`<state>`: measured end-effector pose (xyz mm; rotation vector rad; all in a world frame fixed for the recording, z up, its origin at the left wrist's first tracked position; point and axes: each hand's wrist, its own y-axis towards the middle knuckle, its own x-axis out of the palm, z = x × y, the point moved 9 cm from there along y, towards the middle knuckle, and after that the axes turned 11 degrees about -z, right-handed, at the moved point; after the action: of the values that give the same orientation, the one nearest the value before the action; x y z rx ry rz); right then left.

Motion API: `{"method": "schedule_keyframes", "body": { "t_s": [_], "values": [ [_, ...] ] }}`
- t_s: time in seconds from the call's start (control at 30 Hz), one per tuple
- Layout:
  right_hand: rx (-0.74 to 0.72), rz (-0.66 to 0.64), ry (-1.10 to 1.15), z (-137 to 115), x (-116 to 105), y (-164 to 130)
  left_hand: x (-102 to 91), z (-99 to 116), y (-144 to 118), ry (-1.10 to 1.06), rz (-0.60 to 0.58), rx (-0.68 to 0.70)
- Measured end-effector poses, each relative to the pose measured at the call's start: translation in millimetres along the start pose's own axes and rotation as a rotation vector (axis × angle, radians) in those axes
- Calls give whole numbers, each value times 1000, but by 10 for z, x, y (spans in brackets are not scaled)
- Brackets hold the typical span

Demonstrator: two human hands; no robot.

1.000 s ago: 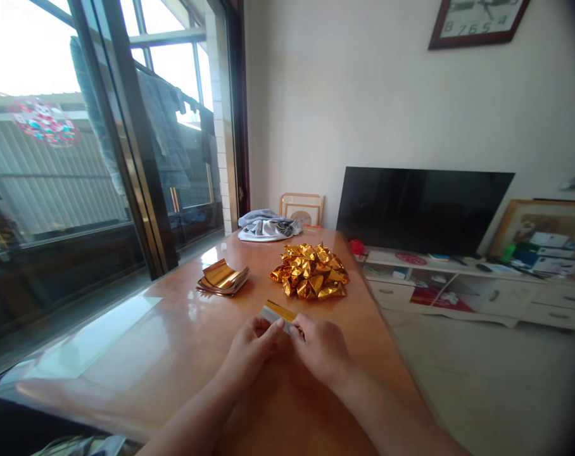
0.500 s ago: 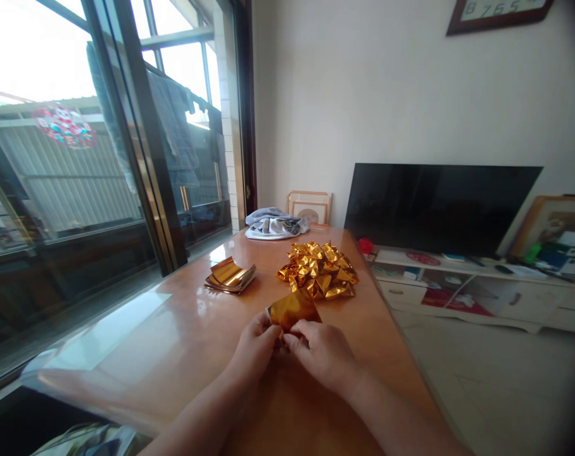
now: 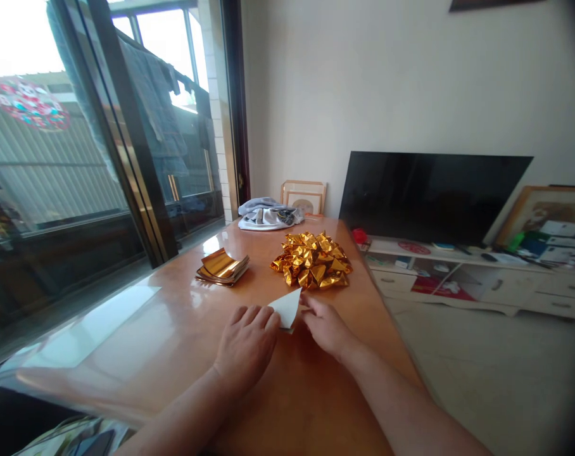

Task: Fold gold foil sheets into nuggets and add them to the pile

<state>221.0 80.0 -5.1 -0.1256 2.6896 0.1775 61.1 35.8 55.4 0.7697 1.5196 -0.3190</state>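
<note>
A sheet of gold foil paper (image 3: 286,308) is between my hands above the table, its pale back showing and its outline a folded, pointed shape. My left hand (image 3: 247,342) is closed on its left side, with the knuckles facing up and the thumb hidden. My right hand (image 3: 326,324) has its bent fingers at the paper's right edge and upper corner; the fingertips are partly hidden. Beyond the hands lies a pile of folded gold foil pieces (image 3: 312,261). A stack of flat gold foil sheets (image 3: 222,266) sits to the left of that pile.
The glossy wooden table (image 3: 173,342) runs away from me toward the wall. At its far end are a grey cloth bundle (image 3: 268,215) and picture frames (image 3: 304,196). A television (image 3: 430,196) stands on a white cabinet (image 3: 482,278) at right. Glass doors (image 3: 126,145) line the left.
The paper has turned from its gold face to its pale back and looks folded to a point. My left hand has rolled over, knuckles up. The view has shifted slightly.
</note>
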Motion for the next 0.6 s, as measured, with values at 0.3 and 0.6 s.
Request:
{"method": "schedule_keyframes", "body": {
  "t_s": [0.3,0.6],
  "values": [
    [-131,181,-442,-450,-341,-209,308,72,80,-9,-264,20],
    [-139,-334,-770,-505,246,-286,324,64,165,-220,-273,34]
  ]
}}
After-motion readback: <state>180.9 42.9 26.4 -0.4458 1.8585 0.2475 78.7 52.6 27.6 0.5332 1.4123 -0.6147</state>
